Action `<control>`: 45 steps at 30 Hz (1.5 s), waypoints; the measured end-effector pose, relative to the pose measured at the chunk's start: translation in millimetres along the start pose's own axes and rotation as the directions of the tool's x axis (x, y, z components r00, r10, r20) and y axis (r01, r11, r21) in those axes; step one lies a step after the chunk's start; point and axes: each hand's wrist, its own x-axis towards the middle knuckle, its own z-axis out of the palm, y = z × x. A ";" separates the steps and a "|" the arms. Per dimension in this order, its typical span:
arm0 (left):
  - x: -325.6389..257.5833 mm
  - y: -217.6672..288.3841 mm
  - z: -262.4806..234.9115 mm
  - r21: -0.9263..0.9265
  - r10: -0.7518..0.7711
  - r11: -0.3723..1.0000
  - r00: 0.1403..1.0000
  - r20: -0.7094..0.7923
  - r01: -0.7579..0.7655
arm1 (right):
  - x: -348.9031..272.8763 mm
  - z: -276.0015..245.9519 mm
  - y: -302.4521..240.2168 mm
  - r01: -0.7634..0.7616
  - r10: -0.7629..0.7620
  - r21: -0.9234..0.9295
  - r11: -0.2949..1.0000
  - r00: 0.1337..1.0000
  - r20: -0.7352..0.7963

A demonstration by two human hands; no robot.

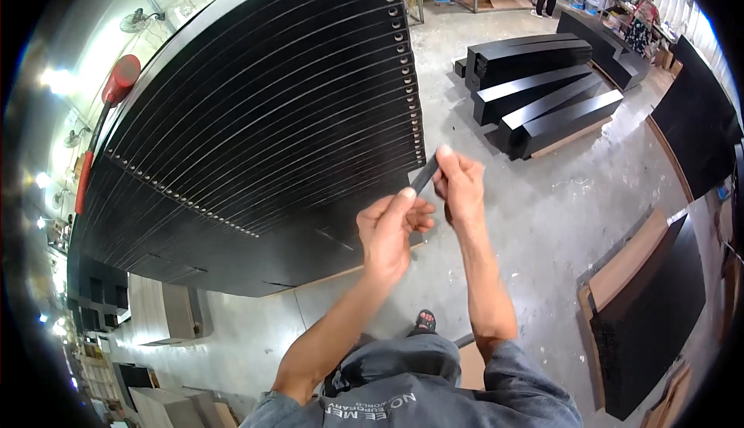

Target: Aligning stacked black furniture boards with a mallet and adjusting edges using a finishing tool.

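The operator stands on the grey floor (542,234), arms forward, both hands raised in front of the torso. The workpiece is a short, narrow dark strip (424,176), suspended between the two hands near the right-hand edge of a large stack of black panels (333,219). The strip is tilted, its upper end toward the right.

Left hand (387,230): thumb pressed on the lower end of the strip, remaining fingers curled. Right hand (463,184): upper end gripped between thumb and fingers.

The panels carry a row of round holes along the right-hand edge; a second row of holes runs farther left. A red-headed mallet (122,79) with a dark shaft and red grip lies along the left side of the stack.

Beyond the hands, black box-shaped lengths (535,79) are grouped on the floor. Farther right, a black slab (651,319) stands tilted beside brown boards (628,261). Two other people are in the background, well apart from the operator.
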 end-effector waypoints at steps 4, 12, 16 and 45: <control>-6.5 6.6 23.1 -0.027 0.059 0.998 0.994 0.090 -0.057 | 21.9 1.2 -30.3 -0.005 0.009 -0.033 0.999 0.993 0.121; 2.6 -37.3 -10.6 0.036 -0.108 0.993 0.994 -0.032 0.109 | 1.6 -25.4 50.5 -0.238 0.234 0.073 0.969 0.971 0.057; -1.4 -4.6 6.6 -0.013 0.084 0.996 0.990 0.114 -0.083 | -1.4 -3.7 -16.0 0.028 -0.029 0.043 0.999 0.999 0.020; -96.1 96.7 -309.9 -0.335 -0.422 0.810 0.875 0.239 0.482 | -165.6 197.8 44.4 0.870 -0.433 -0.470 0.146 0.484 0.761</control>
